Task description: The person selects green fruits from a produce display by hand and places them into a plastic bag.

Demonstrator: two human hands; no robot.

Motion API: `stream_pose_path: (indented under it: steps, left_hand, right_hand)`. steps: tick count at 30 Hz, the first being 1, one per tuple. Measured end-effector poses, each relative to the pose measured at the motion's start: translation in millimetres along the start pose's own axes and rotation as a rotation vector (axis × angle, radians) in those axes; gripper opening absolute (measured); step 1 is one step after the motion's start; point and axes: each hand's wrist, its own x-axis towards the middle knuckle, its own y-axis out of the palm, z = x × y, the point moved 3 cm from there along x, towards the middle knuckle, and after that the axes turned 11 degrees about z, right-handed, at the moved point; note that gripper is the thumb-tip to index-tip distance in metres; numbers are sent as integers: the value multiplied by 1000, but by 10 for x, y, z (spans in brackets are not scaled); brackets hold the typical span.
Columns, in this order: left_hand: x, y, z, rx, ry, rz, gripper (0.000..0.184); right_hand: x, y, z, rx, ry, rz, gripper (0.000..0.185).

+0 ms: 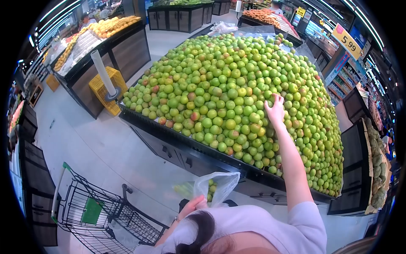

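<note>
A large heap of round green plums [220, 89], some blushed red, fills the display stand in front of me. My right hand [275, 111] reaches onto the middle right of the heap, with thumb and fingers curved around one green plum [269, 102] among the others. Low in front of my body, my left hand [197, 205] grips a clear plastic bag [226, 186] by its edge. The bag's mouth gapes upward, and several green plums [211, 188] show inside it.
A shopping cart [95, 211] stands at lower left. The stand's dark front edge [203, 150] runs between me and the heap. A yellow crate [101, 86] with a bag-roll post [103, 72] is at its left corner. A price sign [347, 42] hangs at upper right.
</note>
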Motion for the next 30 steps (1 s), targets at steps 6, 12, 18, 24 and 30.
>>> stream_pose_path:
  steps: [6, 12, 18, 24, 30]
  left_hand:
    - [-8, -79, 53, -21, 26, -110, 22]
    - [22, 5, 10, -27, -5, 15, 25]
    - [-17, -9, 35, -3, -43, -129, 24]
    - [62, 144, 83, -99, -98, -74, 39]
    - [160, 196, 134, -40, -130, -144, 45]
  right_hand:
    - [-18, -16, 20, 82, -115, -45, 49]
    - [-128, -143, 144, 18, -132, -173, 53]
    - [-44, -157, 92, 35, -45, -156, 55]
    - [241, -254, -67, 383, 173, -434, 51]
    - [521, -334, -600, 2058, 345, -250, 32]
